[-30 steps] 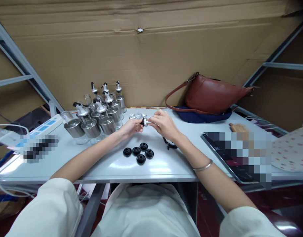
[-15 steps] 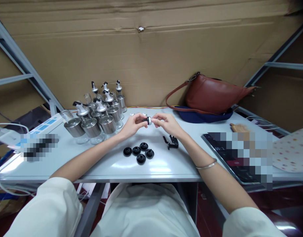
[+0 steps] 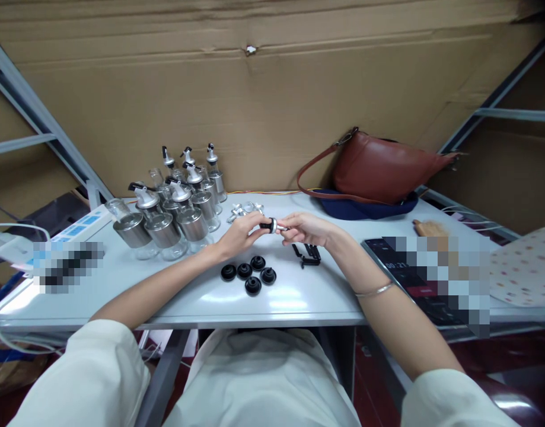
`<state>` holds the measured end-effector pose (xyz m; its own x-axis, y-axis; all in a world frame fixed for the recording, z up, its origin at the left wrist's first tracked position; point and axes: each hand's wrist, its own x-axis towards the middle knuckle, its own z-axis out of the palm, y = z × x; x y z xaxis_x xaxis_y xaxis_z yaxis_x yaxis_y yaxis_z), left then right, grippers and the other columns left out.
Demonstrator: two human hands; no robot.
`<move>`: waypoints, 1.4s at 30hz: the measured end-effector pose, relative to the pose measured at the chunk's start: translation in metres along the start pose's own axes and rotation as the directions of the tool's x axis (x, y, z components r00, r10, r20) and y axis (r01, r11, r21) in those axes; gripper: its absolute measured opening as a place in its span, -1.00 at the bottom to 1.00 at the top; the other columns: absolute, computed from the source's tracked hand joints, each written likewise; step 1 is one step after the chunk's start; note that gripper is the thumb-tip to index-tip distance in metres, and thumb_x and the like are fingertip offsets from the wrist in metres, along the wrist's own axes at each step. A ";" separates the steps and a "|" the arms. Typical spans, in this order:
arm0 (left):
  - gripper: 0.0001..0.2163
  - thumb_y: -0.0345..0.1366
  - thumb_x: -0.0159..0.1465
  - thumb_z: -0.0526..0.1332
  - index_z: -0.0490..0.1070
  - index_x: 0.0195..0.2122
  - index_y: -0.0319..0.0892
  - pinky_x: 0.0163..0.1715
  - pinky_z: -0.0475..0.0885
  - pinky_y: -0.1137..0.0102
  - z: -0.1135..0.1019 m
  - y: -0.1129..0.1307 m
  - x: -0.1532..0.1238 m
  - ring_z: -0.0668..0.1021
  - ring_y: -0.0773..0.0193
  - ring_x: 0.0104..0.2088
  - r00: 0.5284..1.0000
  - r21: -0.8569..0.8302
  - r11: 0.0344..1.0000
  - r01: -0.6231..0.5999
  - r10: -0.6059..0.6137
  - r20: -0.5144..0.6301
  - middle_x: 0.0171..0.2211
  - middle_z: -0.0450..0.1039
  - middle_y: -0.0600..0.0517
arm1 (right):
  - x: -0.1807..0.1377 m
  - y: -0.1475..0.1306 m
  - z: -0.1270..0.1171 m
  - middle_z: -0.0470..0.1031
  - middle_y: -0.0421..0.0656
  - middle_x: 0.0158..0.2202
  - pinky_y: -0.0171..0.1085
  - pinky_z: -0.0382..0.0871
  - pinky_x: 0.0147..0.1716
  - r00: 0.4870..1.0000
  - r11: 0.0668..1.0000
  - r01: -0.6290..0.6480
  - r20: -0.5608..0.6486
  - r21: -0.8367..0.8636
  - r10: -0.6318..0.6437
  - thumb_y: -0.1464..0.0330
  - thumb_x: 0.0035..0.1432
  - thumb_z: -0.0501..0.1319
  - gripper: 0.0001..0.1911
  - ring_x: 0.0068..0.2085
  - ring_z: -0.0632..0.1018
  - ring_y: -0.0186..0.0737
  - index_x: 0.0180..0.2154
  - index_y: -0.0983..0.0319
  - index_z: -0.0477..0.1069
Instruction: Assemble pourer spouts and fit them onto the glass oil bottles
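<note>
Above the table, my left hand (image 3: 240,235) pinches a black-and-silver bottle pourer (image 3: 273,225) by its black end. My right hand (image 3: 308,228) closes around its other end, where a thin dark piece shows between the fingers; the fingers hide most of this end. Several round black stoppers (image 3: 252,286) lie in a cluster below my left hand. Some silver spout tops (image 3: 242,210) rest behind that hand. Thin black flip levers (image 3: 312,256) lie just below my right hand.
Several glass-and-steel oil bottles (image 3: 160,230), some with pourers fitted, stand at the left. Beside them is a white power strip (image 3: 83,228). A brown bag (image 3: 383,169) sits on a dark blue cloth item (image 3: 365,207) at the back right. A tablet-like screen (image 3: 394,267) lies at the right.
Both hands have come slightly lower and nearer me with the pourer. My right hand has turned and its fingers curl round the pourer's end. The silver spout tops behind show more.
</note>
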<state>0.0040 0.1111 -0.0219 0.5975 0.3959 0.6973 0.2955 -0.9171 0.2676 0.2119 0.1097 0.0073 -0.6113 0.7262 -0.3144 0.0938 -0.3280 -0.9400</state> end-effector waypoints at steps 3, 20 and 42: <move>-0.89 -0.33 0.32 0.10 0.37 -0.21 -0.22 -0.29 0.37 0.42 0.000 0.000 0.000 0.48 0.30 -0.31 0.999 0.029 0.998 -0.053 0.053 0.003 -0.33 0.45 -0.04 | 0.000 0.000 0.000 -0.06 -0.48 -0.73 -0.32 0.35 -0.35 1.000 1.000 -0.014 0.007 0.006 0.014 0.30 0.07 0.27 -0.77 -0.70 -0.04 -0.58 -0.48 0.35 0.38; -0.89 -0.30 0.17 0.22 0.39 -0.30 -0.20 -0.42 0.25 0.45 -0.015 0.006 0.010 0.36 0.39 -0.53 0.878 -0.322 0.822 0.470 -0.474 0.073 -0.55 0.37 0.12 | 0.010 0.007 0.014 0.21 -0.32 -0.66 -0.32 0.06 -0.50 0.872 0.850 0.425 -0.111 -0.311 -0.476 0.06 0.01 0.24 -0.62 -0.57 0.22 -0.42 -0.49 0.27 0.32; -0.83 -0.34 0.07 0.33 0.34 -0.47 -0.29 -0.59 0.22 0.53 -0.014 -0.008 0.014 0.39 0.46 -0.59 0.533 -0.741 -0.028 0.671 -0.677 0.508 -0.59 0.37 0.04 | 0.013 0.014 0.018 0.49 -0.10 -0.41 -0.31 0.23 -0.35 0.613 0.234 0.328 0.017 -0.915 -0.790 0.19 0.26 0.06 -0.70 -0.42 0.41 -0.24 -0.30 0.25 0.43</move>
<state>-0.0003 0.1231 -0.0051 0.4970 0.8552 -0.1470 -0.1602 0.2569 0.9531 0.1914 0.1039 -0.0080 -0.4620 0.6938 0.5525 0.5409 0.7141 -0.4444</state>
